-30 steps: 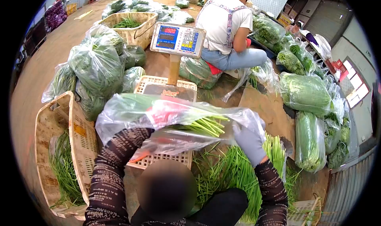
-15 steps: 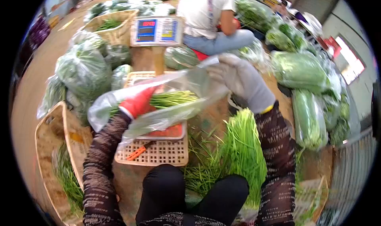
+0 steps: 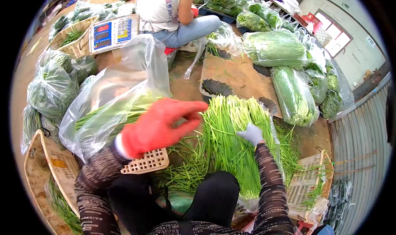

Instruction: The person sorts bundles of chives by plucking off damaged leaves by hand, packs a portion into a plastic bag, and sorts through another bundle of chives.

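Observation:
My left hand [image 3: 163, 125], in a red glove, is open with fingers and thumb spread towards the right, slightly blurred. It is in front of a clear plastic bag [image 3: 146, 59] holding a bunch of garlic chives [image 3: 97, 116], which lies over the scale and hides its pan. My right hand [image 3: 251, 134], in a grey glove, rests on a big pile of garlic chives [image 3: 225, 142] before my knees. Its visible fingers are apart; the others are hidden at the stalks. The scale's display [image 3: 114, 33] is lit with red digits.
A perforated crate [image 3: 146, 161] is under the bag. Baskets with greens stand at left [image 3: 62, 169] and right [image 3: 305, 181]. Filled bags of greens [image 3: 51, 84] are at left, more bags [image 3: 274, 47] at right. Ahead sits a person in a white shirt [image 3: 165, 8].
My left hand has let go of the chives in the bag and moved right. My right hand has left the bag's edge and come down onto the pile. The view has swung right.

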Tool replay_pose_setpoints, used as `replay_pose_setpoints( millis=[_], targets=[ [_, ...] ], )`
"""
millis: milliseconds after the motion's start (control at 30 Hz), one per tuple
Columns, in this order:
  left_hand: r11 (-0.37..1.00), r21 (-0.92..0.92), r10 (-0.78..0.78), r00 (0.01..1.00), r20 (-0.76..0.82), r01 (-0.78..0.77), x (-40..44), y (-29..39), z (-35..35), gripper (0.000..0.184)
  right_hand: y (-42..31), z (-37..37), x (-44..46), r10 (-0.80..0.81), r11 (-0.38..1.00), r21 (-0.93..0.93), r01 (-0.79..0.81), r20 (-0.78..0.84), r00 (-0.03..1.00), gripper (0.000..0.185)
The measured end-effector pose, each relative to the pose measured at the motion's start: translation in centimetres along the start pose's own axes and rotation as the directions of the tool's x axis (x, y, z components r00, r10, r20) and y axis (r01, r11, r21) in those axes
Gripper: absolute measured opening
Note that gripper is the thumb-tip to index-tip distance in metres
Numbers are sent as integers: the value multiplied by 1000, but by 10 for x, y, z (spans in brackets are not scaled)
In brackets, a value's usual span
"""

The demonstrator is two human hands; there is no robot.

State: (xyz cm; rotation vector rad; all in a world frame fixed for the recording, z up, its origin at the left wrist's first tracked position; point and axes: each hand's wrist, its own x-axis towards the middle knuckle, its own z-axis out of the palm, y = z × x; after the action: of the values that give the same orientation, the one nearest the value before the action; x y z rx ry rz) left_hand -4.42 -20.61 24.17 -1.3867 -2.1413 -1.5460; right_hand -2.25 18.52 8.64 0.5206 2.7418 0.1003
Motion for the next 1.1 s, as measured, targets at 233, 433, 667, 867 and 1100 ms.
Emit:
replay_pose_setpoints(
  millis=[233,433,667,867,1100],
  targets=[
    [463,-619,-568,748,343,635,-4,-86,165,36,37,77,-4,256,933,300,-197,-173,951,96],
    [-74,-888,-756,555,347,454,-56,-103,283,60,7,74,-72,-3,992,115,56,-417,909,82],
    [-294,-934,-746,561,358,203,-74,-133,332,48,-13,53,-106,-279,953,-8,304,-424,862,65],
    [-171,-965,-714,649,262,201,-78,-139,339,44,-29,33,-43,-370,905,-33,424,-553,747,85],
    [3,-938,-567,773,283,345,-49,-109,318,49,-62,27,-31,-329,873,320,367,-169,929,96]
  ],
)
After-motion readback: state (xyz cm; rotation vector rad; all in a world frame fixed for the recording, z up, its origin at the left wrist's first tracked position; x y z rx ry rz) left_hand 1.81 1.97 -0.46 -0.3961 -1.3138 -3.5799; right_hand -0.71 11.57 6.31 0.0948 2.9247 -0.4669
